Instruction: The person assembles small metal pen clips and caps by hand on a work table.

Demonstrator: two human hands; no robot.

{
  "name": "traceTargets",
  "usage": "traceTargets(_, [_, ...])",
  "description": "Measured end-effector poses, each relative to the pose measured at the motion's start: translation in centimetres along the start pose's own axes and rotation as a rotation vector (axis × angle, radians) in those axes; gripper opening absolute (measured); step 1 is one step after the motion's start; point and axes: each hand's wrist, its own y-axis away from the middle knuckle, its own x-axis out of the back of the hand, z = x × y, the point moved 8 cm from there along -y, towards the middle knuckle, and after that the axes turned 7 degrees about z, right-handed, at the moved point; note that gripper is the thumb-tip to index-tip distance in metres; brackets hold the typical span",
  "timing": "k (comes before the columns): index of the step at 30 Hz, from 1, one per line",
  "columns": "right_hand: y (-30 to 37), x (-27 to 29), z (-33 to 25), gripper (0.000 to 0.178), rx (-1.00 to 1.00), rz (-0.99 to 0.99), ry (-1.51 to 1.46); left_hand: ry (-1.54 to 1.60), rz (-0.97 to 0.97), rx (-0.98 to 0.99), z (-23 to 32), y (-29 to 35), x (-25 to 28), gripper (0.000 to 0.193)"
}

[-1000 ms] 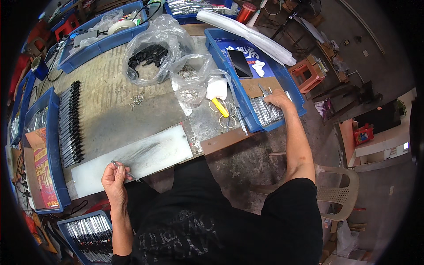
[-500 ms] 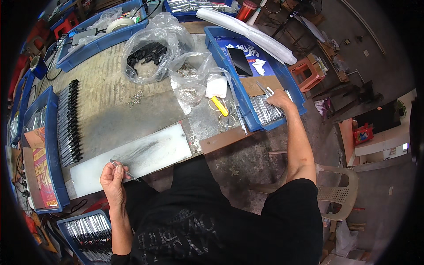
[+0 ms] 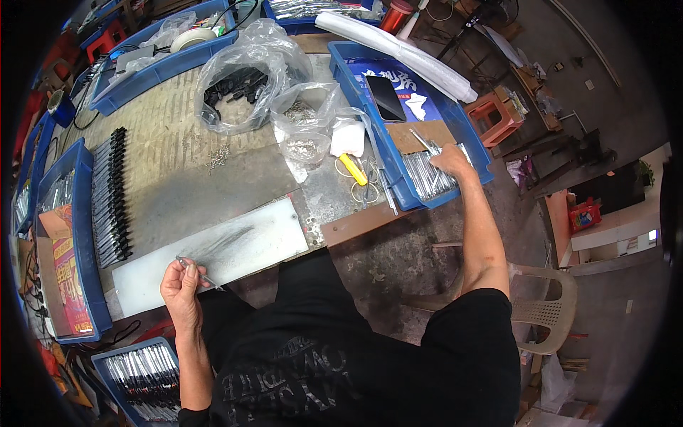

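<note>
The left hand (image 3: 181, 285) pinches a thin metal rod (image 3: 196, 270) between thumb and fingertips, its fingers closed on it; the rod slants from above the hand down toward the person's body. It hangs just over the near edge of a scuffed white board (image 3: 213, 249), which lies flat on the bench right in front of the grip.

Left of that grip, a row of black handles (image 3: 110, 196) lies side by side on the bench, and beyond them a blue tray (image 3: 82, 235) holds a printed carton. Below the hand, near the person's knee, another blue tray (image 3: 142, 370) is packed with silvery rods.

The right hand (image 3: 449, 158) reaches well away to the far right, into a blue bin (image 3: 413, 107). Its fingers curl down onto a bundle of bright metal rods (image 3: 427, 174), with one rod sticking up past the fingertips; whether the fingers have clamped on any of them cannot be told.

Between the two hands stand several obstacles: a yellow-handled tool (image 3: 352, 169) just left of the bin wall, a small clear bag of screws (image 3: 306, 139) behind it, and a larger clear bag of black parts (image 3: 238, 89) farther back. Inside the bin, beyond the right hand, lie a dark phone (image 3: 386, 97) and a piece of brown cardboard (image 3: 420, 135). A long white roll (image 3: 398, 53) rests across the bin's far corner.
</note>
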Motion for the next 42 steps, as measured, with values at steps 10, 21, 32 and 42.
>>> traceTargets(10, [0.4, 0.6, -0.7, 0.037, 0.014, 0.041, 0.047, -0.005, -0.01, 0.015, -0.2, 0.0, 0.2, 0.009])
traceTargets(21, [-0.2, -0.4, -0.2, 0.034, 0.048, 0.044, 0.07, -0.004, -0.012, 0.01, -0.3, -0.1, 0.3, 0.009])
traceTargets(32, [0.3, 0.4, -0.6, 0.035, 0.087, 0.075, -0.012, 0.003, -0.042, 0.023, -0.3, -0.2, 0.3, 0.009])
traceTargets(42, [-0.1, 1.8, 2.3, 0.036, 0.082, 0.142, -0.61, 0.004, -0.02, 0.038, -0.3, -0.3, 0.2, 0.008])
